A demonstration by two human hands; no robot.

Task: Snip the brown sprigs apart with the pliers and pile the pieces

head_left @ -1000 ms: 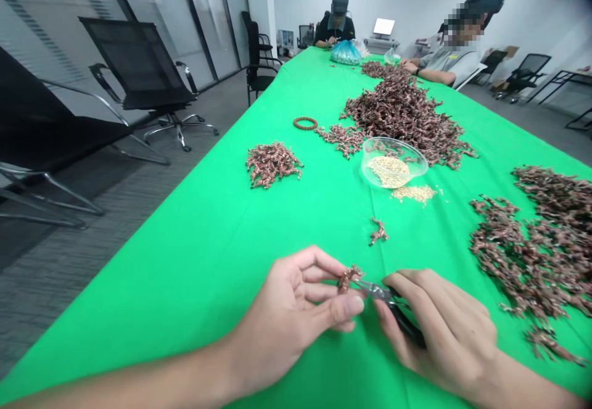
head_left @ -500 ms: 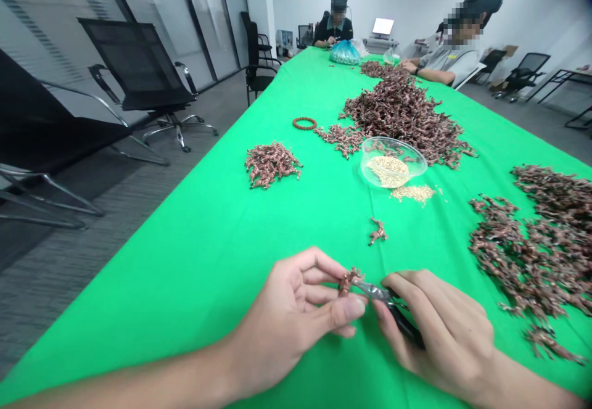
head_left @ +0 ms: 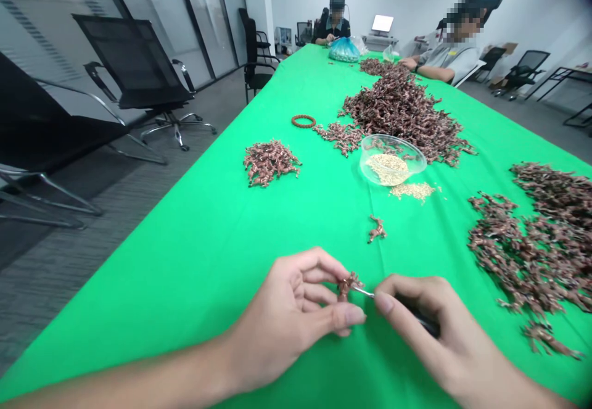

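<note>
Left hand (head_left: 282, 322) pinches a copper twist (head_left: 345, 287) between thumb and fingertips, the other fingers curled behind it; right hand (head_left: 444, 329) closes around pliers (head_left: 370, 293), their steel tip at the twist. A lone twist (head_left: 377, 230) lies at 12 o'clock, a plastic bowl (head_left: 416, 162) of beads beyond it, copper heaps (head_left: 522, 248) at 2 o'clock on green cloth (head_left: 185, 310)

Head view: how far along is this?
Done-looking: a small heap of copper-coloured clusters and one lone piece. In hand: the left hand holds a cluster while the right hand works black-handled pliers at it. Remaining: the large heaps ahead and right.
</note>
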